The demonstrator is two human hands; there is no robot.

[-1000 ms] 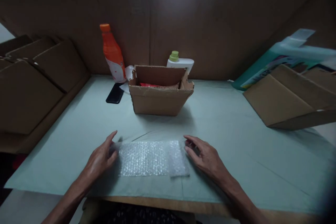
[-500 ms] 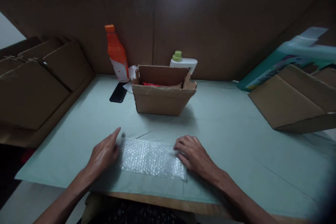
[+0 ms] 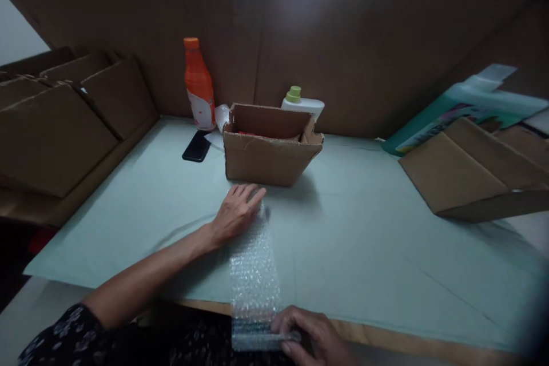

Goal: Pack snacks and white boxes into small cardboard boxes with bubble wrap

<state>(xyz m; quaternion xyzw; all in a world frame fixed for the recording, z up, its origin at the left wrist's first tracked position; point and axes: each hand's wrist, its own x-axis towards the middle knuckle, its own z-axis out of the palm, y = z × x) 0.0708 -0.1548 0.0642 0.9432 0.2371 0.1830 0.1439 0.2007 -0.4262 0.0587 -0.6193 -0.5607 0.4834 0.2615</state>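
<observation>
- On the green table [image 3: 364,229], 1 bubble wrap strip [image 3: 253,274] runs lengthwise away from the person.
- Left hand [image 3: 238,211] lies flat on its far end.
- Right hand [image 3: 306,334] pinches the near end.

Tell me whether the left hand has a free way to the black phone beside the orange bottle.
Probably yes. The left hand lies flat on the far end of the bubble wrap, and only bare table cover shows between it and the black phone. The cardboard box stands off to the right of that path.
</observation>
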